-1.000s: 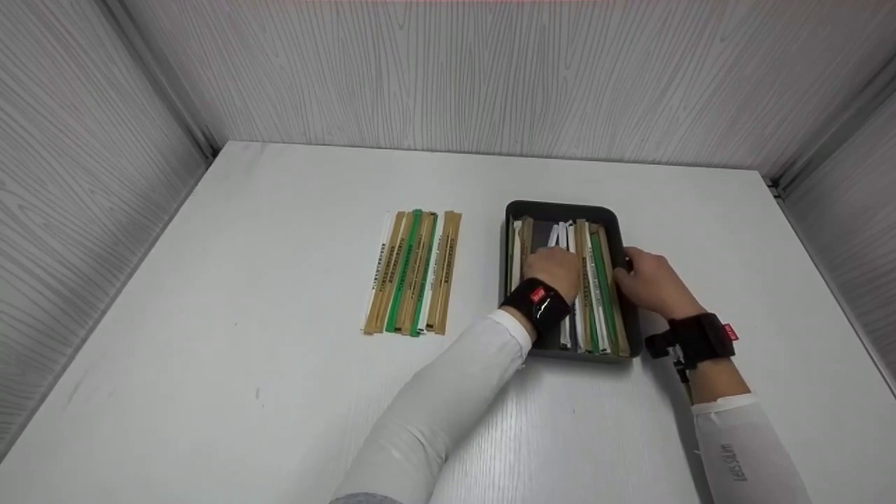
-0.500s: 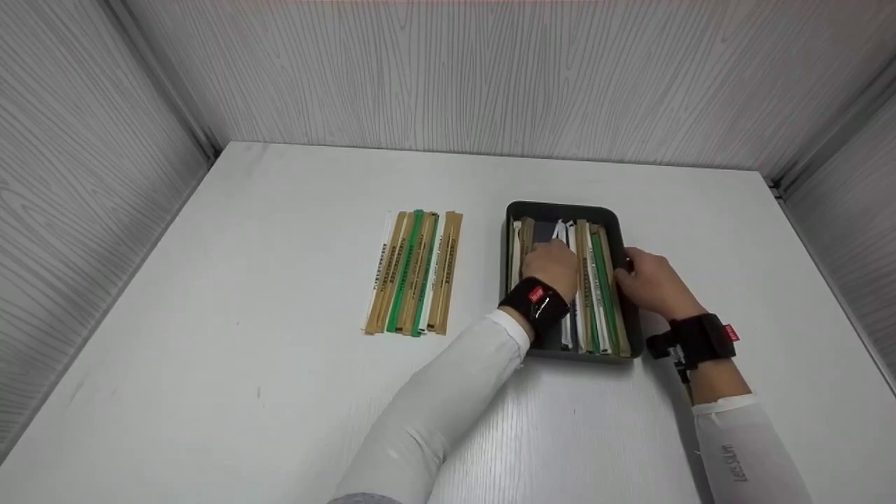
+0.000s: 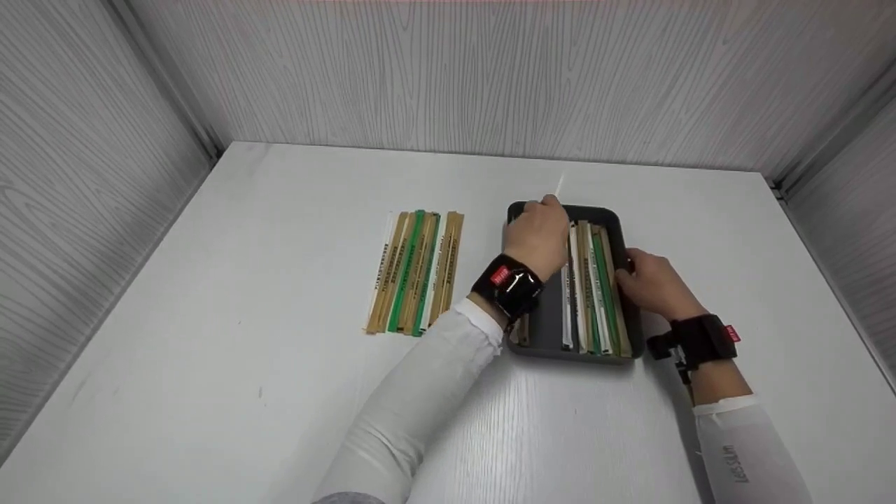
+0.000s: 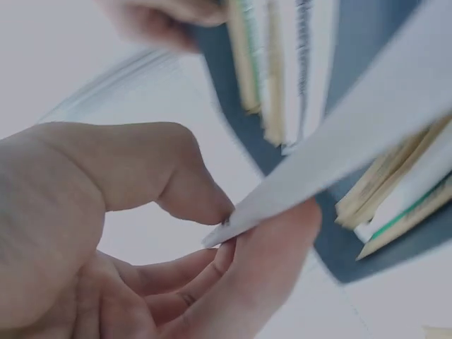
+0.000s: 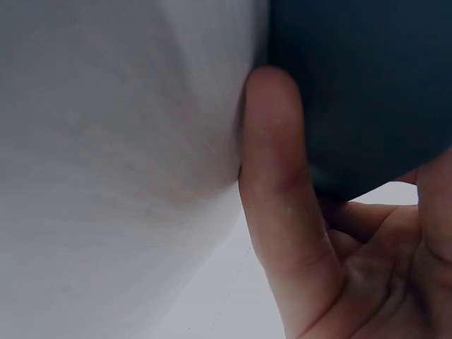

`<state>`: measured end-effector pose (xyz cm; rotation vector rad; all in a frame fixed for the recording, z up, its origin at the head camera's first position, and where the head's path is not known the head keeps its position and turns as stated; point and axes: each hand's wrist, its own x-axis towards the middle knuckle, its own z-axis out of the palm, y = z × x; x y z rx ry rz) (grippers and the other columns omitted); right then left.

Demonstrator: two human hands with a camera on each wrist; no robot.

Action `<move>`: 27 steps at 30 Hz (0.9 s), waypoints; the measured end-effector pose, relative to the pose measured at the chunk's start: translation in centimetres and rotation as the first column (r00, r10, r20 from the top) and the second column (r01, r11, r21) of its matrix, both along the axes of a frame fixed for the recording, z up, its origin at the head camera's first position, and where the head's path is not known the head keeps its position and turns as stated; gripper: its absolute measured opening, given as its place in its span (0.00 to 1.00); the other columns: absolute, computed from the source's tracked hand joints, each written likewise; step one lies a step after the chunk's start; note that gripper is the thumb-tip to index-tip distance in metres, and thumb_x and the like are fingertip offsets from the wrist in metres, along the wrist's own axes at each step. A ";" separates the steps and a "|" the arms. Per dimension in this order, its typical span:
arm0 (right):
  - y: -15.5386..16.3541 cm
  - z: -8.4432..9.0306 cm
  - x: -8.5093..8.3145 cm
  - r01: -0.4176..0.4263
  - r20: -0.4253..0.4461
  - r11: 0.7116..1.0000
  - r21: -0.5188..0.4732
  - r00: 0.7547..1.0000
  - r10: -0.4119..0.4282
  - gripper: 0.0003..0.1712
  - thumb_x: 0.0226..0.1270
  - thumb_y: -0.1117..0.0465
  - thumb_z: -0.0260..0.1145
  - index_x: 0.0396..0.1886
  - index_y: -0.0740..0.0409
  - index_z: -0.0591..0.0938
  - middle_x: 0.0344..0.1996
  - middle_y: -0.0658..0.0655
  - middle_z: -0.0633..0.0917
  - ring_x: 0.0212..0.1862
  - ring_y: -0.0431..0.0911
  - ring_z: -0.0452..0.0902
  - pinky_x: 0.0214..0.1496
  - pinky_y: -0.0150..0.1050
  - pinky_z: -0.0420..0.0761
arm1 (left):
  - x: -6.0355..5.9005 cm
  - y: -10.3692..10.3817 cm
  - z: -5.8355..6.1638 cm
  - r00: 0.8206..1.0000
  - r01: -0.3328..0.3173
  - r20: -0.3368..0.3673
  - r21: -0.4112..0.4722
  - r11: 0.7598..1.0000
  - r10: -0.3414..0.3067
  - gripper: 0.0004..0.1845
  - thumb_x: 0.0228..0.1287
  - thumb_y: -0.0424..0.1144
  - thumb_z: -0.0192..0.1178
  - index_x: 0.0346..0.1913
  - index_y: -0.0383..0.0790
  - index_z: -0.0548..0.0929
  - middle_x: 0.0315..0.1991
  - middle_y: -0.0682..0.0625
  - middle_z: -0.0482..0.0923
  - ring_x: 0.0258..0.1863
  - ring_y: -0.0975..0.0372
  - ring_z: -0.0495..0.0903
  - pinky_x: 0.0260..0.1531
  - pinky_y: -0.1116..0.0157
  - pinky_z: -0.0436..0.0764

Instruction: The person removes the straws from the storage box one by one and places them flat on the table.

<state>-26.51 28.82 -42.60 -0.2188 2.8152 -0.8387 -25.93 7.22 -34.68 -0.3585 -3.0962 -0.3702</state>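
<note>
My left hand [image 3: 540, 234] is over the far left part of a dark grey tray [image 3: 546, 318]. It pinches one end of a white paper-wrapped straw [image 4: 339, 152] between thumb and fingers. In the head view the far part of that straw [image 3: 561, 183] sticks out past the tray's back rim. My right hand [image 3: 658, 280] grips the tray's right wall, one finger lying along the dark side [image 5: 360, 92] in the right wrist view. Several wrapped straws [image 3: 595, 294], white, brown and green, lie lengthwise along the tray's right side. Others [image 3: 521, 330] at its left are mostly hidden by my left hand.
Left of the tray, a row of several brown, green and white wrapped straws [image 3: 416, 273] lies side by side on the white table [image 3: 245, 280]. Grey wood-grain panels [image 3: 455, 77] stand behind and at both sides.
My left hand has risen from inside the tray and moved away from me and slightly left, with a white wrapped straw now pinched in it. My right hand stays on the tray wall.
</note>
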 end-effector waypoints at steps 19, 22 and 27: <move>0.2 0.0 0.2 -0.009 -0.025 1.000 0.003 1.000 0.009 0.23 0.80 0.62 0.50 0.64 0.75 0.73 0.38 0.66 0.82 0.36 0.52 0.77 0.33 0.41 0.77 | 0.3 -10.7 -0.1 0.999 -0.040 -0.025 0.230 0.972 0.046 0.09 0.65 0.23 0.57 0.47 0.29 0.79 0.40 0.36 0.79 0.34 0.48 0.81 0.31 0.52 0.82; 0.3 0.0 0.2 -0.006 -0.025 1.000 0.005 1.000 0.006 0.24 0.80 0.61 0.49 0.65 0.75 0.72 0.39 0.67 0.82 0.36 0.52 0.77 0.33 0.41 0.77 | 0.2 -11.2 -1.1 0.999 -0.047 -0.016 0.227 0.973 0.051 0.07 0.63 0.23 0.58 0.43 0.29 0.81 0.37 0.36 0.82 0.35 0.48 0.82 0.32 0.52 0.82; 0.3 -0.1 0.1 -0.003 -0.022 1.000 0.014 1.000 0.004 0.26 0.81 0.61 0.49 0.68 0.76 0.70 0.43 0.69 0.82 0.39 0.54 0.78 0.36 0.42 0.78 | 0.2 -11.3 -2.8 0.996 -0.091 0.028 0.202 0.975 0.088 0.09 0.61 0.23 0.60 0.45 0.30 0.81 0.36 0.39 0.83 0.33 0.51 0.81 0.30 0.53 0.84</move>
